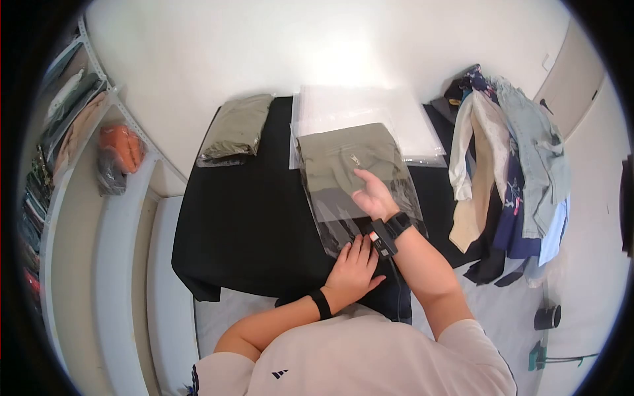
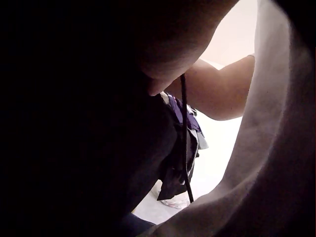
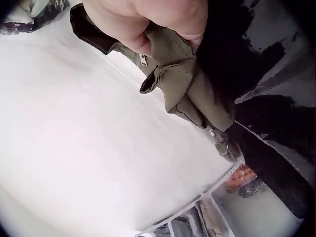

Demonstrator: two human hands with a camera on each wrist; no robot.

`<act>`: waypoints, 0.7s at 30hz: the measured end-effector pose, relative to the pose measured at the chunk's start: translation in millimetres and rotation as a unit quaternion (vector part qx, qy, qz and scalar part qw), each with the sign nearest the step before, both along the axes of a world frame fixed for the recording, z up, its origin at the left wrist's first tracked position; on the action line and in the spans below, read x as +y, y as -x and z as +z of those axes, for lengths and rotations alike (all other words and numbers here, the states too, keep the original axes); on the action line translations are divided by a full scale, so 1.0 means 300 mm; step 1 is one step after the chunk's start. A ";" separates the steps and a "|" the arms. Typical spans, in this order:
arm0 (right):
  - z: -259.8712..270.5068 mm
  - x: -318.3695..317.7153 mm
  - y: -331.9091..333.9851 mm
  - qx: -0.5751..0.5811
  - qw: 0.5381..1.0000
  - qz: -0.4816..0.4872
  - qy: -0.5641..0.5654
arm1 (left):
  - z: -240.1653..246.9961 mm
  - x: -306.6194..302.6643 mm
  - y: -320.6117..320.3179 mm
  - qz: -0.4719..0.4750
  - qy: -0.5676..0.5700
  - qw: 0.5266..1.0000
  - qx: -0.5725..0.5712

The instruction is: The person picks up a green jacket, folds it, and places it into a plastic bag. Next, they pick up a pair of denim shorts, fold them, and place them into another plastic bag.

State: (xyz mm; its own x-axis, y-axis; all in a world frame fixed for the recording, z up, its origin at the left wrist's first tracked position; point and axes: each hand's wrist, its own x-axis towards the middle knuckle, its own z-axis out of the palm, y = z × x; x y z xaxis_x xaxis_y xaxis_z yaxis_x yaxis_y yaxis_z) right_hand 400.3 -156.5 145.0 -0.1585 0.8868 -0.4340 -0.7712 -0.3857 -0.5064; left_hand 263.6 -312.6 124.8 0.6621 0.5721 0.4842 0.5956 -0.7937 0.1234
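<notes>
A folded olive garment point(image 1: 330, 155) with a zip pull lies partly in a clear plastic bag point(image 1: 333, 231) on the black-covered table. My right hand point(image 1: 375, 197) grips the garment near the zip; in the right wrist view its fingers point(image 3: 173, 17) pinch bunched olive fabric point(image 3: 185, 79). Closer to my body, my left hand point(image 1: 353, 274) rests at the near end of the bag, fingers extended and thumb out to the side. The left wrist view is mostly dark, showing just part of the hand and a black cable point(image 2: 184, 123).
Another bagged olive garment point(image 1: 238, 125) lies at the table's point(image 1: 231, 218) back left. Clear plastic bags point(image 1: 370, 105) are stacked at the back. Clothes point(image 1: 508, 158) hang over the right end. Shelves point(image 1: 109, 264) with bagged clothes stand to the left.
</notes>
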 end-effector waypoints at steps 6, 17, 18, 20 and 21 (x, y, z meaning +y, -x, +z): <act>-0.197 0.260 -0.043 0.050 0.997 0.006 -0.061 | 0.009 -0.008 0.003 0.014 -0.014 1.000 0.017; -0.046 0.241 0.006 -0.070 0.996 -0.033 -0.051 | 0.006 -0.005 -0.001 0.009 -0.027 1.000 0.013; -0.039 0.244 0.002 -0.069 0.996 -0.033 -0.049 | 0.007 -0.006 -0.001 0.009 -0.025 1.000 0.014; -0.020 0.257 -0.005 -0.108 0.994 -0.006 0.029 | 0.010 -0.004 0.002 0.007 -0.025 1.000 0.005; -0.021 0.249 0.004 -0.106 0.994 -0.004 0.027 | 0.006 -0.002 0.003 0.010 -0.026 1.000 0.006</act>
